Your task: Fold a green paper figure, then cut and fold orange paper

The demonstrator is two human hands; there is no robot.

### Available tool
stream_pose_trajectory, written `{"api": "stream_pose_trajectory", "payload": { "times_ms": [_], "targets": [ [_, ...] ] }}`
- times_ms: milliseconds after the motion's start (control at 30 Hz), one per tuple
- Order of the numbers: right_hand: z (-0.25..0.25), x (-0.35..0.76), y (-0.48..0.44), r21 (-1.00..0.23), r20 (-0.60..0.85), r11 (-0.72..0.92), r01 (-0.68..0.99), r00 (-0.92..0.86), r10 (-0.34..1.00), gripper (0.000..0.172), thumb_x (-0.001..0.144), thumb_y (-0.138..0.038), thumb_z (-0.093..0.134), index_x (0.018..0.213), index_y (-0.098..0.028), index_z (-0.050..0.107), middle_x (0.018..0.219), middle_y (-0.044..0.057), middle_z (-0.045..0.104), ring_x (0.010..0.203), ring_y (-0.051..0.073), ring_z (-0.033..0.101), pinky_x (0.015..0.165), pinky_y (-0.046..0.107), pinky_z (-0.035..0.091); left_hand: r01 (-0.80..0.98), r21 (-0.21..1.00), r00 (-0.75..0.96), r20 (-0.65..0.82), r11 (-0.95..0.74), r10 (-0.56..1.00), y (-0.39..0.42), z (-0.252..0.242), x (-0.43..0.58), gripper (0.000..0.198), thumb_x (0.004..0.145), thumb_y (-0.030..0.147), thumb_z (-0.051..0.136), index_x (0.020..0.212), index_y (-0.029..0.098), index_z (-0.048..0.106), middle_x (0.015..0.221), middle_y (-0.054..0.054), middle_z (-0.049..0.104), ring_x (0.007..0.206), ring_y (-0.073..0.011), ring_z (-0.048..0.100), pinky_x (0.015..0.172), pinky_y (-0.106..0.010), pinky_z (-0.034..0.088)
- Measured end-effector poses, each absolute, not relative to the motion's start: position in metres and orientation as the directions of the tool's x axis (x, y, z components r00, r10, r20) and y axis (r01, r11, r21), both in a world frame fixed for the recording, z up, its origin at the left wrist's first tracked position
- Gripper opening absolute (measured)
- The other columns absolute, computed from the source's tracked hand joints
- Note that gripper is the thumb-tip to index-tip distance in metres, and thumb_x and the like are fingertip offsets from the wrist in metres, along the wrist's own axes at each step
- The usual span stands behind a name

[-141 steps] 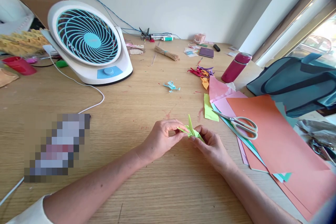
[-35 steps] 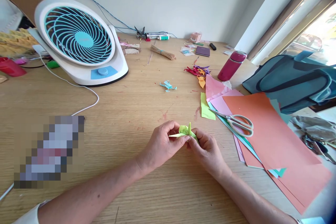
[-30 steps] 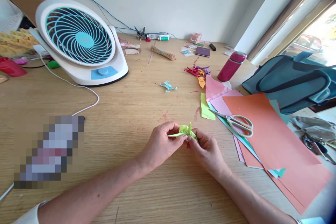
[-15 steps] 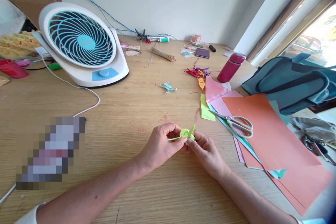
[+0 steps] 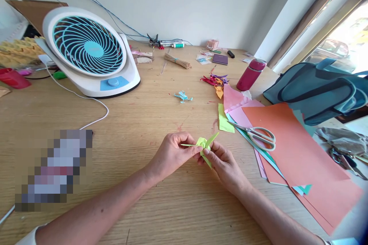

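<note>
The left hand (image 5: 174, 151) is pinching the folded lime-green paper (image 5: 202, 142) between thumb and fingers, and the right hand (image 5: 227, 162) is pinching its other side, the two thumbs nearly meeting. The paper is sitting between the hands, above the wooden table (image 5: 158, 118). One thin point is reaching almost level to the left, a broader one is slanting up and right, and a third is pointing down and slightly right; its longest spread is running sideways, from left tip to upper-right tip. Beyond, a blue folded figure (image 5: 183, 96) is lying on the table. To the right, a lime-green strip (image 5: 225, 118) is lying near scissors (image 5: 251, 130), which are resting on coloured sheets (image 5: 301, 149), blades pointing leftward.
</note>
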State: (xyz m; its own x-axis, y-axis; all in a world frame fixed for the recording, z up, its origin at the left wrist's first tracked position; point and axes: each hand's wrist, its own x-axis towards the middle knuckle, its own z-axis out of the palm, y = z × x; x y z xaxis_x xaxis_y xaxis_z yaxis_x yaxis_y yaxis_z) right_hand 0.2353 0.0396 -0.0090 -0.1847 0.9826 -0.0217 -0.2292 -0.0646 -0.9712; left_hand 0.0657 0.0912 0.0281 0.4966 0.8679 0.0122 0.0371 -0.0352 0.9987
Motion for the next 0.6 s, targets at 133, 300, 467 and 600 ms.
{"api": "stream_pose_trajectory", "payload": {
  "times_ms": [133, 300, 467, 600],
  "targets": [
    [-0.0106, 0.2358, 0.0381, -0.962, -0.043, -0.099, -0.254, -0.216, 0.976, 0.023, 0.096, -0.040, 0.057, 0.094, -0.020, 0.068, 0.089, 0.003, 0.067, 0.075, 0.014, 0.061, 0.076, 0.027, 0.047, -0.038, 0.999, 0.530, -0.003, 0.027, 0.848, 0.0931, 0.0277, 0.0652, 0.026, 0.078, 0.032, 0.075, 0.065, 0.014, 0.062, 0.061, 0.001, 0.066, 0.058, -0.0125, 0.065, 0.061, -0.023, 0.053],
    [-0.0117, 0.2348, 0.0381, -0.948, -0.070, -0.126, -0.292, -0.196, 0.978, 0.023, 0.095, -0.040, 0.058, 0.094, -0.020, 0.070, 0.088, 0.004, 0.067, 0.077, 0.015, 0.060, 0.074, 0.027, 0.047, -0.056, 0.998, 0.560, 0.000, 0.038, 0.828, 0.0955, 0.0263, 0.0638, 0.024, 0.080, 0.032, 0.074, 0.068, 0.013, 0.066, 0.064, 0.000, 0.068, 0.061, -0.0133, 0.066, 0.063, -0.023, 0.053],
    [-0.0138, 0.2332, 0.0388, -0.937, -0.063, -0.116, -0.329, -0.168, 0.984, 0.023, 0.092, -0.041, 0.062, 0.089, -0.020, 0.069, 0.083, 0.003, 0.067, 0.072, 0.014, 0.059, 0.068, 0.026, 0.047, -0.101, 0.995, 0.585, 0.051, 0.010, 0.809, 0.0983, 0.0231, 0.0628, 0.024, 0.084, 0.033, 0.069, 0.069, 0.014, 0.068, 0.064, 0.001, 0.067, 0.062, -0.0124, 0.065, 0.063, -0.022, 0.051],
    [-0.0146, 0.2326, 0.0389, -0.943, -0.042, -0.093, -0.320, -0.162, 0.986, 0.025, 0.092, -0.042, 0.062, 0.089, -0.019, 0.069, 0.082, 0.003, 0.067, 0.069, 0.013, 0.059, 0.066, 0.026, 0.047, -0.089, 0.996, 0.581, 0.050, 0.003, 0.812, 0.0999, 0.0201, 0.0617, 0.022, 0.084, 0.029, 0.069, 0.068, 0.015, 0.069, 0.063, 0.002, 0.067, 0.061, -0.0109, 0.063, 0.062, -0.021, 0.049]
  ]
}}
